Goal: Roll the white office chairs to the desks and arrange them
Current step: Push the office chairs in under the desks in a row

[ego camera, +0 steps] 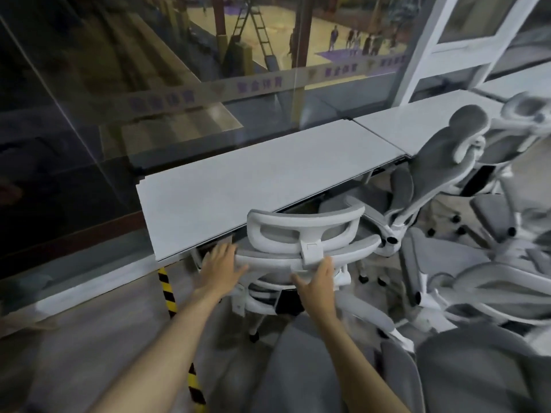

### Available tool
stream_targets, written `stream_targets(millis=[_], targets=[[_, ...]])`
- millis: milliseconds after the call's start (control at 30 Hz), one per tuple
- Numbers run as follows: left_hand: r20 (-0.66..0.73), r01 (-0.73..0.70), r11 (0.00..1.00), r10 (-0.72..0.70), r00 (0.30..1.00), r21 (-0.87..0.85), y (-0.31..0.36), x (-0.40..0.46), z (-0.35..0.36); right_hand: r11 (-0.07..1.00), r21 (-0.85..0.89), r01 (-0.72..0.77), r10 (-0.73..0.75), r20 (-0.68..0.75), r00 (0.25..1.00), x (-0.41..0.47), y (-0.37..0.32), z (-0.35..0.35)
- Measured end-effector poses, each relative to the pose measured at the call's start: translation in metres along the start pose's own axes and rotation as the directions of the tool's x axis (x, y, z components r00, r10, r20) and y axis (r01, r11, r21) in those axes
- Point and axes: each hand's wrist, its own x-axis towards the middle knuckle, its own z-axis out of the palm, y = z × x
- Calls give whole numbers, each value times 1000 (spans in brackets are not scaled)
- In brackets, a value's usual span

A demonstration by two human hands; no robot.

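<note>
Both the left hand and right hand rest flat-fingered on a white chair, nosed against the surface ahead. Beyond the right hand another chair looks parked; several chairs nearer the person appear unplaced

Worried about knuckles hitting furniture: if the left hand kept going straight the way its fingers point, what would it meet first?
Probably the desk's front edge, just past the left hand; depth is unclear.

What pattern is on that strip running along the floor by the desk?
Black and yellow diagonal stripes on the floor strip, clearest in the head view.
</note>
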Motion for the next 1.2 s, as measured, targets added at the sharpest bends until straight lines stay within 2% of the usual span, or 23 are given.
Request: stream_targets(millis=[133, 267, 500, 767, 833, 900, 1100, 1200], targets=[[-29, -167, 983, 170, 985, 70, -20, 17, 11, 999, -6, 35, -36, -88, 995, 1, 1, 9], [-53, -228, 966, 236, 970, 126, -16, 18, 5, 997, -37, 63, -68, -144, 987, 0, 7, 15], [-89, -212, 970, 223, 971, 120, -4, -11, 14, 996, 15, 89, -86, -136, 987, 1, 16, -4], [-147, -102, 990, 116, 982, 101, 0, -53, 31, 996, -61, 72, -73, -13, 997, 0, 18, -19], [-171, -78, 994, 89, 981, 72, 3, -60, 34, 999, -6, 40, -40, 34, 999, -1, 17, -20], [-161, -78, 995, 88, 983, 69, 9, -64, 35, 999, 45, 14, -15, 21, 1000, -3, 19, -22], [-99, -72, 976, 94, 991, 207, 25, -70, 39, 996, 92, -7, 1, 65, 998, -2, 24, -34], [-126, -76, 967, 109, 986, 244, 39, -75, 47, 997, 74, -23, 18, 75, 997, 3, 30, -48]])
